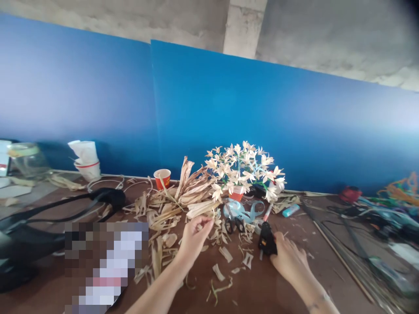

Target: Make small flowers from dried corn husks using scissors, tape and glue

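Note:
My left hand is closed in a pinch, thumb against fingertips, over the pile of dried husks. Whatever sits between those fingertips is too small to make out. On the right, my right hand has its thumb and fingers around the edge of a black glue gun, low over the table. Behind both hands stands a bunch of pale husk flowers on green stems, in a red and white cup. Black-handled scissors lie between my hands, beside a light blue ribbon.
Husk scraps litter the brown table. An orange paper cup stands at the back. A black strap lies left; thin rods and tangled cables lie right. A blue partition closes off the back.

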The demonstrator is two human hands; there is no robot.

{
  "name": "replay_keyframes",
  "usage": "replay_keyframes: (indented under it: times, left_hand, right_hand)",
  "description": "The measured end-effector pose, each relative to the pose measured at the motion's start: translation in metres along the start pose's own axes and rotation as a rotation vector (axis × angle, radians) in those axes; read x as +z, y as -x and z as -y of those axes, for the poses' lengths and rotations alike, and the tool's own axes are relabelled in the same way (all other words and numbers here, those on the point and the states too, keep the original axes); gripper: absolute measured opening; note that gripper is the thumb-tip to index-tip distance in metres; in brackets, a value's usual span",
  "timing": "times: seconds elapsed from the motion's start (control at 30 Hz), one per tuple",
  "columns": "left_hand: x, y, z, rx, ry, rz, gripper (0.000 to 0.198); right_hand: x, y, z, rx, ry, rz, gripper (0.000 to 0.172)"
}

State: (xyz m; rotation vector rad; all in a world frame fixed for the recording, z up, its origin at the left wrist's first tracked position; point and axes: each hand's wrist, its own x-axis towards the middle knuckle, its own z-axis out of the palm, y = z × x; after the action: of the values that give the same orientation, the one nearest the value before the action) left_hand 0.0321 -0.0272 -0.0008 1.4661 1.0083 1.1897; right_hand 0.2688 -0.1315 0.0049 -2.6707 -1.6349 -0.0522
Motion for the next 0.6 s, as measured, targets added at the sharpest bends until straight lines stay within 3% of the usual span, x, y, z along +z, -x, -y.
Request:
replay_keyframes:
  times: [0.1, 0.2, 0.33, 0.43, 0.6]
  left_hand:
    - [-0.001, -0.002, 0.002, 0.072, -0.061, 0.007, 0.023]
    - [-0.001, -0.004, 0.004, 0.137, -0.075, -0.016, 0.018]
    - [-0.001, -0.006, 0.007, 0.155, -0.045, -0.025, 0.018]
    - [-0.001, -0.008, 0.009, 0.156, -0.04, -0.035, 0.018]
    - [-0.003, -0.009, 0.009, 0.121, -0.027, -0.044, 0.021]
  right_hand:
    - [0.003, -0.006, -0.003, -0.042, -0.053, -0.067, 0.032]
    - [-0.005, -0.009, 0.001, -0.159, -0.26, -0.15, 0.023]
    - [-0.018, -0.006, 0.033, -0.638, -0.58, -0.296, 0.008]
    - [-0.02, -0.004, 0.063, -0.855, -0.685, -0.322, 0.009]
    - [-0.006, -0.009, 0.084, -0.87, -0.808, -0.342, 0.014]
